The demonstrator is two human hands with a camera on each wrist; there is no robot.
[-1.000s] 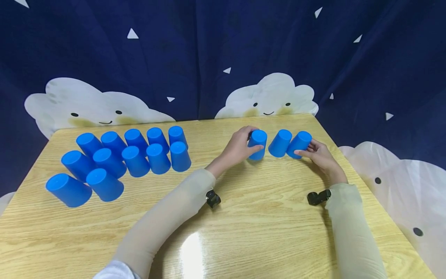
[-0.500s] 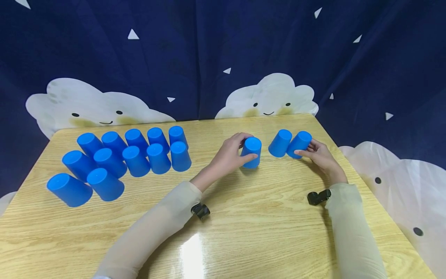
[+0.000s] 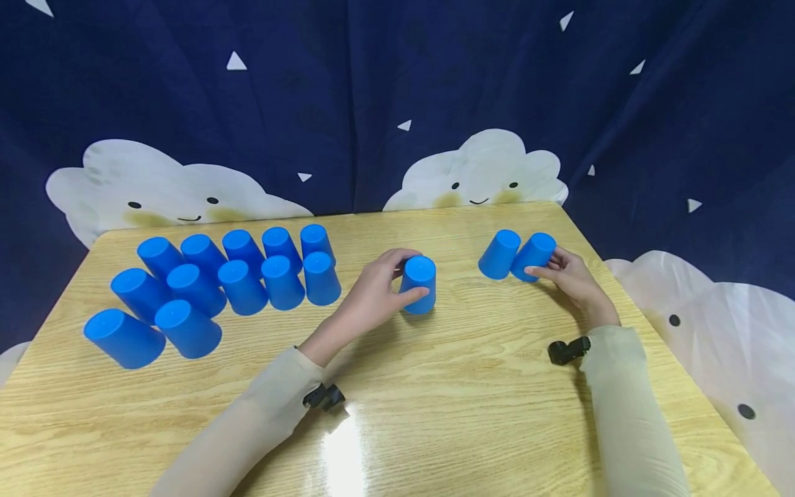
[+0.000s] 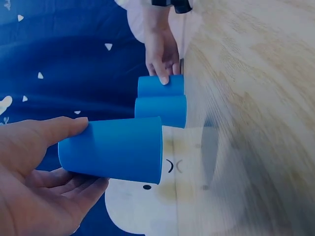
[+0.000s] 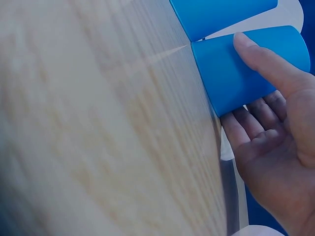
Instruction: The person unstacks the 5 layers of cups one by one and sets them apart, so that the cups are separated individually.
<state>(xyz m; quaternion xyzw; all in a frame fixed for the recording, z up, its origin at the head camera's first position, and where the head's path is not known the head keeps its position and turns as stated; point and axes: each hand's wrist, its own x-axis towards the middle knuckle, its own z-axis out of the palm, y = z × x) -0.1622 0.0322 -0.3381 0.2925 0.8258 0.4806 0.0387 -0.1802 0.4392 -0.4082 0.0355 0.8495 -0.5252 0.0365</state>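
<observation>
Head view gave us the whole table (image 3: pixel 435 414). At its left we saw twelve cups (image 3: pixel 230 286) upside down in two rows, the back ones partly hidden by those in front. Right of them our left hand (image 3: pixel 373 297) gripped a single cup (image 3: pixel 419 283), thumb on the near side and fingers curled round the far side; the cup stood upside down near the table's middle, well apart from both groups. Whether its rim touched the wood we could not tell. Further right a pair of cups (image 3: pixel 515 255) stood touching at the far right edge, and our right hand (image 3: pixel 574 279) held the outer one, thumb on its side and fingers behind it, mostly hidden. Black wrist cameras (image 3: pixel 568 351) showed at both sleeves.

Left wrist view showed the left hand (image 4: pixel 34 187) cut off by the frame, its thumb along the cup (image 4: pixel 113 150), with blurred wood beside it. Right wrist view showed the right hand (image 5: pixel 275 147) against the outer cup (image 5: pixel 246 69), the second cup cut off at the top. We read no writing or brand on any cup.
</observation>
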